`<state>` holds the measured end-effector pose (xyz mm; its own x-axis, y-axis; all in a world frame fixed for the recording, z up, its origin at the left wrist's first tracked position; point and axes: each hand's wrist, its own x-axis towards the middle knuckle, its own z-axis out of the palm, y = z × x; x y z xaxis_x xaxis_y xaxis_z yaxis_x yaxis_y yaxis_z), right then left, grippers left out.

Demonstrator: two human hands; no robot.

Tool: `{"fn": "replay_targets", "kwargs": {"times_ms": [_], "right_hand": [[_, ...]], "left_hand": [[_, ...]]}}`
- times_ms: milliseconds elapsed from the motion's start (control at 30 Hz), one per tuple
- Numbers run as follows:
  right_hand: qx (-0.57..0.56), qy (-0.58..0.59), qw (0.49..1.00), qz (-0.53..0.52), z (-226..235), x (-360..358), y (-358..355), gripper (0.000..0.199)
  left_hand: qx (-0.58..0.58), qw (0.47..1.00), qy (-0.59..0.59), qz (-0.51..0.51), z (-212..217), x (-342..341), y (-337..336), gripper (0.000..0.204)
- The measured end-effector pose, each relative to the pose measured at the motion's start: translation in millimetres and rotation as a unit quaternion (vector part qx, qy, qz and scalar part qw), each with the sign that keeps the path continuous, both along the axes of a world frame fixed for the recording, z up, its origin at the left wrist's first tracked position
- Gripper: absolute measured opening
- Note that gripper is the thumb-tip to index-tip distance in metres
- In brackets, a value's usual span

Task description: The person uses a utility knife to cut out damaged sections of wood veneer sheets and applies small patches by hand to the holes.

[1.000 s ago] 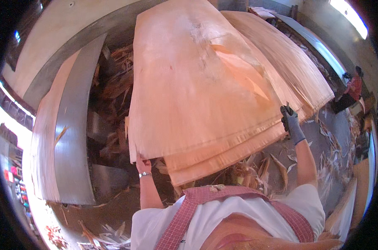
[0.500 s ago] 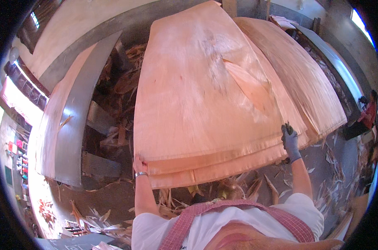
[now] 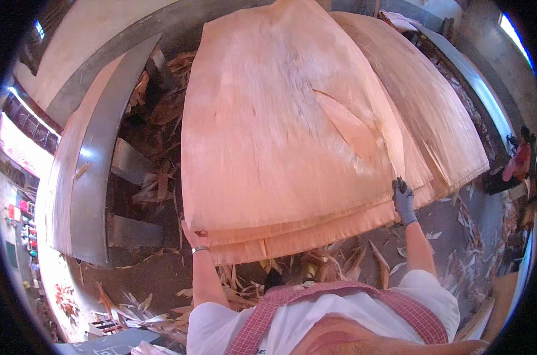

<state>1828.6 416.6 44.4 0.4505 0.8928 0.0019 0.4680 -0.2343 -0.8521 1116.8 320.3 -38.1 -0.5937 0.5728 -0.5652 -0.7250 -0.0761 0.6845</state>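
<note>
A large, thin sheet of pale pinkish wood veneer (image 3: 268, 136) lies before me over other sheets, with a long split and a greyish patch right of its middle. At its near left corner my bare left hand (image 3: 194, 236) is closed on the edge, a band round the wrist. My right hand (image 3: 403, 202), in a grey glove with dark fingertips, grips the near right edge. Both hands' fingers are partly hidden by the sheet. Below the near edge, the borders of lower veneer sheets (image 3: 316, 235) stick out towards me.
More veneer (image 3: 416, 89) spreads to the right. A long grey metal-topped bench (image 3: 94, 154) stands at left, bearing pale sheets. Veneer scraps (image 3: 351, 263) litter the floor around my feet. At far right another person (image 3: 519, 161) is partly visible.
The top sheet has come slightly nearer to me, and its surface looks a little more bowed. Both hands have kept their hold. The whole view has shifted slightly.
</note>
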Motion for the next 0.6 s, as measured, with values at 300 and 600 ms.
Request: {"fn": "replay_targets", "kwargs": {"times_ms": [300,600], "right_hand": [[-0.046,-0.138,0.989,0.013,-64,27,-10,0.041],[-0.030,-0.260,0.965,0.032,-113,44,-5,0.042]], "left_hand": [[-0.106,0.993,0.050,0.034,-63,1,-25,0.044],[-0.089,0.992,0.067,0.058,-121,12,-38,0.047]]}}
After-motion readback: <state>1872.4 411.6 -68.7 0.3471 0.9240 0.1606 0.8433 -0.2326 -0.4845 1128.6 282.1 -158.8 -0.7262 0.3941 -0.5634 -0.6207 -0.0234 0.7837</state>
